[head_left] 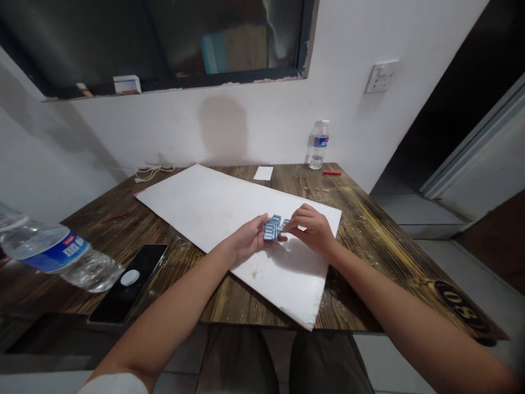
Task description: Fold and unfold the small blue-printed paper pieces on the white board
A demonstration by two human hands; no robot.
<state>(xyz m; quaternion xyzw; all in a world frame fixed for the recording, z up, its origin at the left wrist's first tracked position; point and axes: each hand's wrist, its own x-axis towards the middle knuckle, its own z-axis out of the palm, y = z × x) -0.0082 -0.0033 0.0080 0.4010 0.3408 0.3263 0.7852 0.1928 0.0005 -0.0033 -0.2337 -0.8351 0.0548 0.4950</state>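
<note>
A small bunch of blue-and-white patterned pieces [273, 227] lies between my two hands on a large white board [213, 210]. My left hand [250, 237] cups the bunch from the left, its fingers curled round it. My right hand [312, 227] pinches the right end of the bunch with thumb and fingertips. Both hands hover just over the white board near its right side. I cannot make out what the pieces are.
The white board lies on a dark wooden table [381, 230]. A black phone [129, 282] and a lying water bottle [57, 254] are at the left. An upright water bottle [319, 145], a red pen [331, 173], a paper slip [263, 173] and a white cable [153, 171] lie at the back.
</note>
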